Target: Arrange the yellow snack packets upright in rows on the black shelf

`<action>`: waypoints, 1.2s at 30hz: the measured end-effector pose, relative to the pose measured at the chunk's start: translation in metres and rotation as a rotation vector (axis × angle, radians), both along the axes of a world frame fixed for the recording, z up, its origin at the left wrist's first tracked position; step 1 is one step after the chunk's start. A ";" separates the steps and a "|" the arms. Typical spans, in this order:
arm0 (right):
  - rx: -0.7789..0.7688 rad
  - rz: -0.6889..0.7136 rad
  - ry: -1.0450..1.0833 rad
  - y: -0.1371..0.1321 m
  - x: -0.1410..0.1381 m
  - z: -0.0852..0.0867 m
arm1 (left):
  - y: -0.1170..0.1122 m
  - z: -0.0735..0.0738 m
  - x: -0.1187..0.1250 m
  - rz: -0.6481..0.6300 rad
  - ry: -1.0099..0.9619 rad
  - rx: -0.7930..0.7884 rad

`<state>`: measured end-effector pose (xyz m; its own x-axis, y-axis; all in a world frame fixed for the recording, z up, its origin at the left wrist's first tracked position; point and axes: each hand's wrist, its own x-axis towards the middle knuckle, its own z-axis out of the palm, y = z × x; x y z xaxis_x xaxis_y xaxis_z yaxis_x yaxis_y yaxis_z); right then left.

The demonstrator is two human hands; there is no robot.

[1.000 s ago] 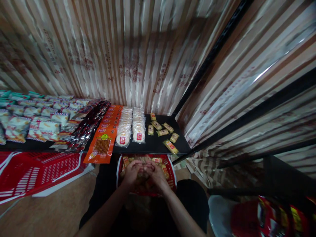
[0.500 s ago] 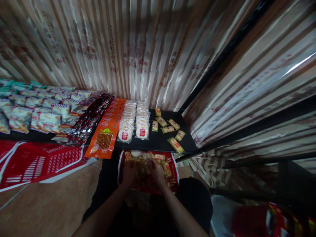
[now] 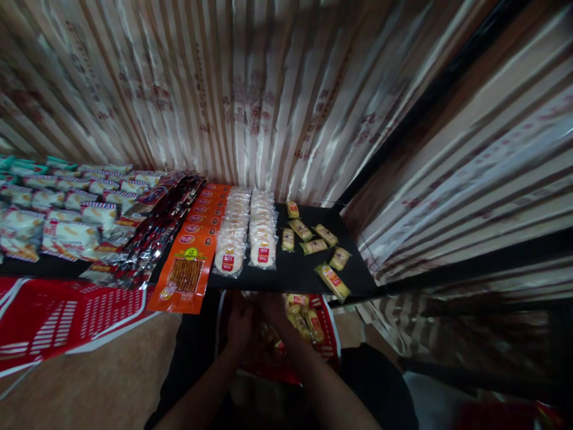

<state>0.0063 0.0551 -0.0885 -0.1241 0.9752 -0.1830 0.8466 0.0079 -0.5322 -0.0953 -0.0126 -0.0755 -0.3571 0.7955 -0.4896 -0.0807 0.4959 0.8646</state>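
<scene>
A red basket [image 3: 332, 334] with a pale rim sits between my knees, below the shelf's front edge. Inside it lie several small yellow wrapped snacks [image 3: 314, 325]. My left hand [image 3: 239, 322] reaches into the basket's left side, near the far rim. Close beside it is my right hand [image 3: 272, 306], in the far middle of the basket. Shadow and blur hide the fingers of both hands, so I cannot make out what they hold, if anything. Above, more yellow wrapped snacks [image 3: 314, 246] lie scattered on the black shelf [image 3: 295, 278].
Left of the loose snacks stand two rows of clear-wrapped round white crackers [image 3: 263, 251]. An orange snack packet [image 3: 185, 272], dark red foil packets [image 3: 154, 239] and white snack bags [image 3: 71, 239] follow. Another red basket [image 3: 89, 316] is at lower left. A black post [image 3: 403, 131] rises at right.
My right hand has moved left and toward the far rim, nearer my left hand. The whole view has shifted slightly, with the shelf lower in it. The scattered snacks look the same.
</scene>
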 end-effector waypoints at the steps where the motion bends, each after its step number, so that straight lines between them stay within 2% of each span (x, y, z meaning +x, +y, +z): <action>1: -0.015 -0.004 -0.026 0.001 -0.002 -0.001 | 0.003 -0.001 -0.001 0.000 -0.008 0.014; 5: -0.044 0.036 -0.064 -0.004 -0.011 0.001 | 0.015 -0.001 -0.005 -0.011 -0.062 0.071; 9: -0.005 0.151 0.033 -0.020 -0.021 0.013 | 0.021 0.002 -0.007 -0.002 -0.085 0.073; 13: -0.041 0.187 0.098 -0.039 -0.025 0.026 | 0.019 0.004 -0.011 0.036 -0.016 0.001; 17: -0.064 0.178 0.101 -0.053 -0.020 0.041 | 0.010 0.014 -0.016 0.063 0.061 -0.072; 21: -0.054 0.063 0.247 -0.064 -0.007 0.052 | -0.008 0.020 -0.015 0.079 -0.051 -0.055; 26: -0.027 -0.089 0.391 -0.079 0.012 0.057 | -0.035 0.022 -0.010 0.070 -0.114 -0.017; 31: -0.128 -0.171 0.539 -0.093 0.022 0.056 | -0.053 0.041 -0.005 0.062 -0.151 0.008; 36: -0.225 -0.358 0.826 -0.104 0.030 0.057 | -0.062 0.049 0.002 -0.097 -0.287 0.056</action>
